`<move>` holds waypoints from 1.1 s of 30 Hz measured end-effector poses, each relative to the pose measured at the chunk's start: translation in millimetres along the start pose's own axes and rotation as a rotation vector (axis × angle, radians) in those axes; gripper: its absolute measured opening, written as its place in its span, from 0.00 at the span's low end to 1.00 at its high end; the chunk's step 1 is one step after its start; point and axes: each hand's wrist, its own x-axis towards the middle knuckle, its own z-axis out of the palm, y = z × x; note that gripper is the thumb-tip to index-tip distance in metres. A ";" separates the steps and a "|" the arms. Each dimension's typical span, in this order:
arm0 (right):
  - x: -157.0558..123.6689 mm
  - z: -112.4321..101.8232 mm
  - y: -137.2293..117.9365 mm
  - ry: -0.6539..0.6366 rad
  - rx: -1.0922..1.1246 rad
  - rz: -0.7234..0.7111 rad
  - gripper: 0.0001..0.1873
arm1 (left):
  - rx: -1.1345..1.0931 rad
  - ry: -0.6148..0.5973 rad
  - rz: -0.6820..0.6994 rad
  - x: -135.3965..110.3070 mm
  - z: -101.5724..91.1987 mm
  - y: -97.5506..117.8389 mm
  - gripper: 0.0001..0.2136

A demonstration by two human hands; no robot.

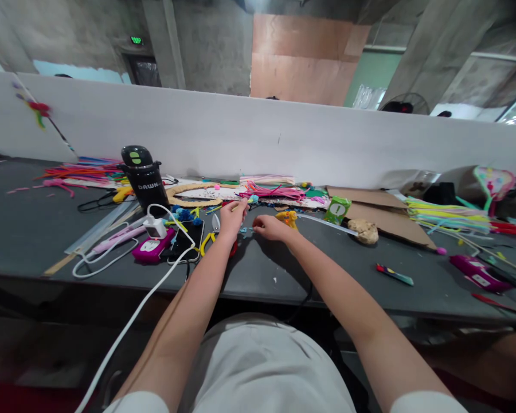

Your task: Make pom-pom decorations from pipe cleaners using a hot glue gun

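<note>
The light blue craft piece is at the fingertips of your left hand, above the table; that hand's fingers are clamped on it. Your right hand is just beside, low over the table, fingers curled; you cannot tell from this view whether they grip anything. Blue scraps lie between your hands. A yellow glue gun lies just beyond your right wrist. A yellow-handled tool lies beside your left forearm. Farther left: purple power socket, black bottle.
</note>
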 end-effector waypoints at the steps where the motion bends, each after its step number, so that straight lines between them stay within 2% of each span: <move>1: 9.3 5.2 -1.8 0.011 -0.084 0.053 0.06 | -0.001 -0.001 0.002 -0.2 -0.1 0.2 0.17; 6: 28.6 20.9 -5.9 -0.006 -0.152 0.135 0.03 | 0.005 -0.013 -0.012 -1.7 0.0 2.6 0.17; 12: 10.0 16.1 -0.1 -0.005 -0.121 0.120 0.04 | 0.045 0.004 -0.028 -3.0 1.2 1.1 0.17; 14: -0.9 11.0 2.4 0.045 -0.010 0.073 0.07 | 0.062 0.006 -0.027 -3.8 1.8 -0.3 0.17; 18: -17.7 8.1 7.1 0.203 0.457 -0.029 0.12 | 0.086 -0.022 -0.005 -5.0 3.4 -3.1 0.18; 21: -21.8 12.7 8.6 0.312 0.729 0.010 0.10 | 0.093 -0.040 -0.003 -5.4 4.6 -4.2 0.19; 24: -20.8 17.2 7.4 0.391 0.917 0.039 0.12 | 0.087 -0.045 -0.018 -6.8 5.9 -3.7 0.19; 29: -18.9 17.6 2.0 0.527 0.898 -0.015 0.15 | 0.095 -0.098 0.017 -11.6 8.9 -1.9 0.19; 33: -19.5 17.5 -3.6 0.610 0.846 0.005 0.16 | 0.152 -0.134 0.044 -14.9 11.6 -0.9 0.19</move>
